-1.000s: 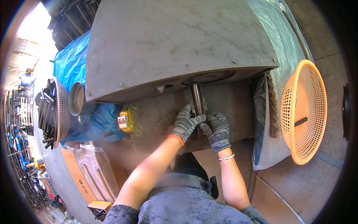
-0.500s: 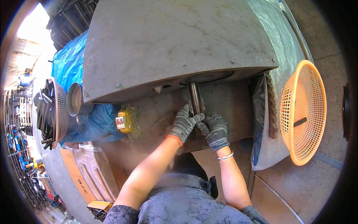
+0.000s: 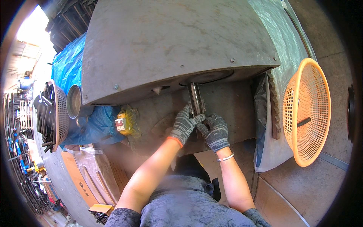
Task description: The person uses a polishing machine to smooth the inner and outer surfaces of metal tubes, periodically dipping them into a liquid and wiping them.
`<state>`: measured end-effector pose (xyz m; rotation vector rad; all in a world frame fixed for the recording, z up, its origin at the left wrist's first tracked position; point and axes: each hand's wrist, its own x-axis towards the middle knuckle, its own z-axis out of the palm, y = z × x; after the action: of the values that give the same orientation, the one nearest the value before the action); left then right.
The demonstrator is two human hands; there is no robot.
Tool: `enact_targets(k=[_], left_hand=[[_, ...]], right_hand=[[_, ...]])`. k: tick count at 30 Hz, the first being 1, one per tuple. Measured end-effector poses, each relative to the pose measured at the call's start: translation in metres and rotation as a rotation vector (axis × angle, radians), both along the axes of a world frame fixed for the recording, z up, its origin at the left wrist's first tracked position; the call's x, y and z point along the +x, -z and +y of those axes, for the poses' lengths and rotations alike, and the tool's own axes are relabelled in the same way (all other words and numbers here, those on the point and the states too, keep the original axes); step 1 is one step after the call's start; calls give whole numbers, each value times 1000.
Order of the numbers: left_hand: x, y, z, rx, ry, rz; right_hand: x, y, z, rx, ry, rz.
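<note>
A shiny round metal shaft [image 3: 195,94] juts toward me from under the front edge of a large grey metal housing [image 3: 177,38]. My left hand [image 3: 186,123], in a grey striped knit glove, is closed about the near end of the shaft from its left side, thumb across the tip. Right beside it, my right hand [image 3: 216,133], in the same kind of glove, has its fingers curled in by the shaft's end. Whatever lies between the right fingers is hidden.
An orange plastic basket [image 3: 289,113] with one dark short tube in it stands at the right. Left of the housing are a basket of black tubes [image 3: 62,117], a metal pot [image 3: 74,101], and a yellow bottle in clear wrap [image 3: 126,123]. Blue sheeting [image 3: 73,60] covers the far left.
The view has shifted slightly, so the whole scene sits a little to the left. Both hands stay at the shaft's end with almost the same pose.
</note>
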<state>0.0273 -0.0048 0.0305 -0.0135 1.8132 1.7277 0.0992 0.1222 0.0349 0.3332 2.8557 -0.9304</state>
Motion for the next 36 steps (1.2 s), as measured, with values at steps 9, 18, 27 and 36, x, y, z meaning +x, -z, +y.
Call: enact_targets(k=[9,18,27,36], left_hand=[[2,7,-3,65,-19,-34],[1,13,-2,51,-25,-42],[4,10,2,105,-83,-120],[4,11,2,128,-94,-148]], right_hand=[[-1,0,1,-69,3,93],[0,2,3,-134,9,78],[2,8,3,-50,40,90],[-1,-2,1,-67,52,-1]])
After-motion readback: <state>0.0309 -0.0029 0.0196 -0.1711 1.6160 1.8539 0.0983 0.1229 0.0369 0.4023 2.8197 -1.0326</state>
